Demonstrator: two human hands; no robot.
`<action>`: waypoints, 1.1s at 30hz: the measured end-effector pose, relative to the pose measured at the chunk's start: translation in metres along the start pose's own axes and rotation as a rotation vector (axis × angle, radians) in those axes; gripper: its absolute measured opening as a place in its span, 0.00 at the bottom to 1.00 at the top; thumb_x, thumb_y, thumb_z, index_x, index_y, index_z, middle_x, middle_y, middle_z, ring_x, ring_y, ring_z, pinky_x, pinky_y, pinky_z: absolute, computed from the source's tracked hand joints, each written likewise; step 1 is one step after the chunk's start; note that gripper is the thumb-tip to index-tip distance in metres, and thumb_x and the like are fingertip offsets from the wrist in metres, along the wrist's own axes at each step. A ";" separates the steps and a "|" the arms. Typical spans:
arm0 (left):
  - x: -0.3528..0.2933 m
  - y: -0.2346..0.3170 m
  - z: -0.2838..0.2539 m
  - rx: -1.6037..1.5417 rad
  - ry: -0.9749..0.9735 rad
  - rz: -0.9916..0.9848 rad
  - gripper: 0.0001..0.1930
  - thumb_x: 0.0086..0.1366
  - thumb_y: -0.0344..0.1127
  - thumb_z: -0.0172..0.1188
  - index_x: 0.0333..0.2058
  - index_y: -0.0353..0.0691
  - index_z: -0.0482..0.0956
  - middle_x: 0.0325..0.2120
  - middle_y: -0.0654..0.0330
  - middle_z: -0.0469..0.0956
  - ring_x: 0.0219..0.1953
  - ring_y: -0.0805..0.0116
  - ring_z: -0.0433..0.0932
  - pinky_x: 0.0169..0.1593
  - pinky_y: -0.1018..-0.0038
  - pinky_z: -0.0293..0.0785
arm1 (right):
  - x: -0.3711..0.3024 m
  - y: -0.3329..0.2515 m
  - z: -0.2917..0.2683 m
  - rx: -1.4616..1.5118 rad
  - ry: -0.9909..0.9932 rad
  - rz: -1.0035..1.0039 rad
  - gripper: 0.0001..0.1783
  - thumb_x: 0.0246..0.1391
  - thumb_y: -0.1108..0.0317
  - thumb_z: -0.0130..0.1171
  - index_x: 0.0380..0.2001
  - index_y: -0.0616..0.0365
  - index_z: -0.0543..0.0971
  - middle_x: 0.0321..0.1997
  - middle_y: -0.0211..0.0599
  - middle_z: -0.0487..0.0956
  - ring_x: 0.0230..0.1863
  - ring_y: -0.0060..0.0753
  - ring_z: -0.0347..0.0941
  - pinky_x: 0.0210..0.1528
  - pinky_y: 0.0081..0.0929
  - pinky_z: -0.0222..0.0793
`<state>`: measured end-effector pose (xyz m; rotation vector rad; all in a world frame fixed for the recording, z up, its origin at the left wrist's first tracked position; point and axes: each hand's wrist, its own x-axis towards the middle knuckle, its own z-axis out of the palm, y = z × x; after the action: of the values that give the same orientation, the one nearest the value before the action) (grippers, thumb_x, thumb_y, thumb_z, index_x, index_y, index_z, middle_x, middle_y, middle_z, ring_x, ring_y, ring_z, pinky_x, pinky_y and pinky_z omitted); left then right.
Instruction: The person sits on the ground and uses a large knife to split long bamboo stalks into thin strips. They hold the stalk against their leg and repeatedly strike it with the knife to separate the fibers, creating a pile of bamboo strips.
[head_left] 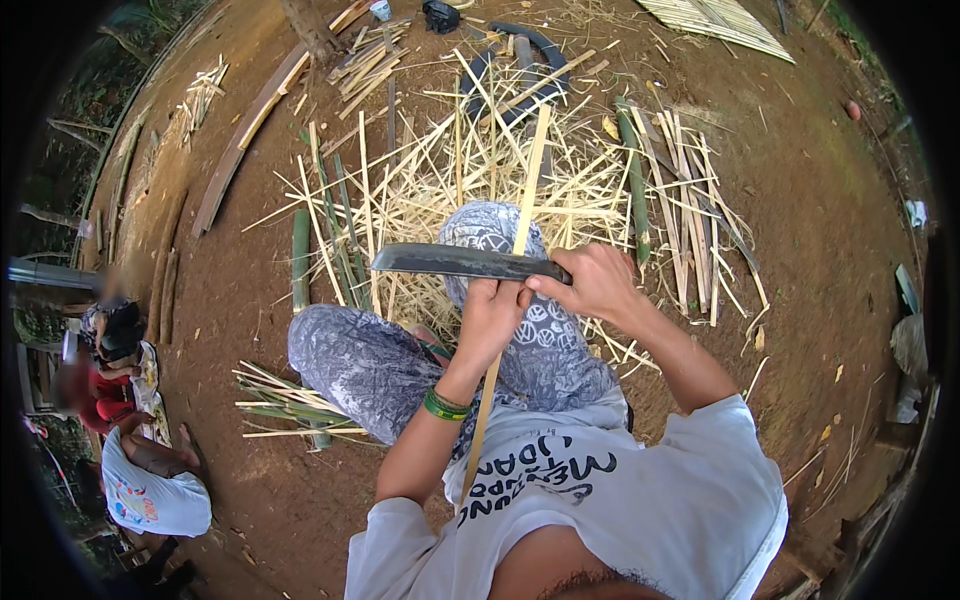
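Observation:
My left hand grips a long thin bamboo strip that runs from my lap up over my raised knee toward the pile ahead. My right hand is closed on the handle of a large dark knife, whose blade lies horizontally, pointing left, across the strip just above my left hand. A green bead bracelet sits on my left wrist. I am seated on bare earth with patterned grey trousers.
A heap of pale bamboo slivers and green bamboo poles lies ahead. A bundle of split strips rests by my left leg. Woven bamboo matting lies far right. Other people sit at the left edge.

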<state>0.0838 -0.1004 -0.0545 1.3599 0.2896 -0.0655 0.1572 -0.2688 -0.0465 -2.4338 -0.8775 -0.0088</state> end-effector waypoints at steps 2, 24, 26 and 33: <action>-0.001 -0.003 -0.011 -0.009 -0.010 -0.039 0.15 0.75 0.34 0.48 0.26 0.39 0.73 0.16 0.71 0.66 0.15 0.86 0.57 0.19 0.82 0.53 | 0.006 -0.004 0.002 -0.022 -0.062 0.021 0.36 0.55 0.33 0.57 0.18 0.58 0.81 0.09 0.47 0.72 0.13 0.52 0.74 0.20 0.45 0.70; -0.010 0.005 -0.042 0.010 0.146 -0.054 0.20 0.74 0.33 0.49 0.20 0.36 0.73 0.11 0.68 0.67 0.12 0.83 0.62 0.16 0.80 0.54 | 0.026 -0.024 0.023 0.013 -0.158 -0.051 0.40 0.56 0.29 0.53 0.19 0.61 0.83 0.08 0.46 0.71 0.14 0.49 0.74 0.23 0.45 0.71; -0.007 0.001 -0.042 0.006 0.134 -0.044 0.20 0.73 0.33 0.50 0.19 0.36 0.72 0.11 0.68 0.66 0.12 0.83 0.61 0.16 0.81 0.54 | 0.028 -0.023 0.023 0.051 -0.155 -0.032 0.41 0.56 0.29 0.53 0.19 0.61 0.83 0.08 0.45 0.70 0.14 0.48 0.73 0.23 0.44 0.71; -0.013 -0.008 -0.046 0.083 0.141 -0.082 0.16 0.73 0.34 0.52 0.23 0.39 0.73 0.15 0.71 0.66 0.14 0.85 0.57 0.18 0.82 0.50 | 0.026 -0.017 0.034 -0.058 -0.093 -0.090 0.38 0.56 0.30 0.55 0.19 0.59 0.80 0.09 0.49 0.72 0.14 0.53 0.74 0.20 0.47 0.70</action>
<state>0.0614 -0.0591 -0.0675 1.4377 0.4656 -0.0498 0.1613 -0.2259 -0.0626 -2.4631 -1.0405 0.0469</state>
